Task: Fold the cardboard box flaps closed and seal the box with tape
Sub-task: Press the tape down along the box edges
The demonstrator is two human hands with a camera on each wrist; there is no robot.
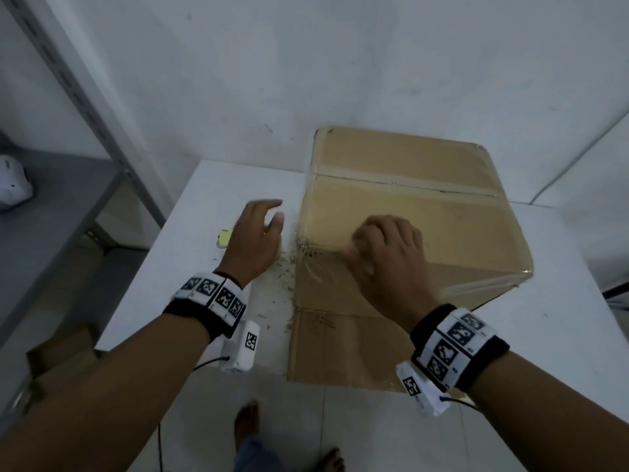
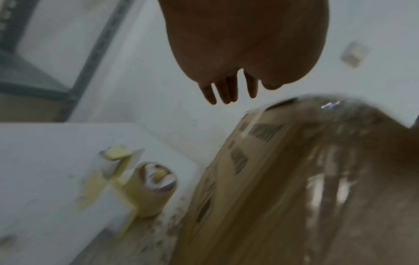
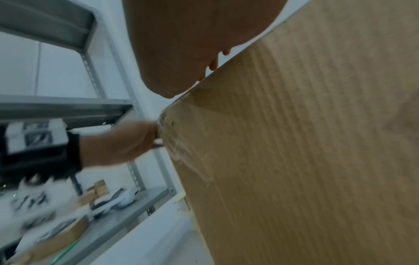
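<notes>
The cardboard box (image 1: 408, 212) stands on the white table (image 1: 204, 199) with its top flaps folded shut and a tape strip (image 1: 405, 182) along the seam. Clear tape also shines on its near edge and left corner (image 3: 181, 150). My right hand (image 1: 384, 253) rests on the near top edge with bent fingers and nothing visible in them. My left hand (image 1: 258, 233) hovers by the box's left corner, fingers (image 2: 224, 93) loosely spread and empty. The tape roll (image 2: 149, 190) in its yellow dispenser (image 1: 223, 238) lies on the table, half hidden under that hand.
Cardboard crumbs (image 1: 282, 267) litter the table beside the box. A flat cardboard sheet (image 1: 340, 345) reaches the near table edge under the box. A grey metal shelf (image 1: 68, 185) stands to the left, the wall just behind. My bare feet (image 1: 246, 424) are on the floor below.
</notes>
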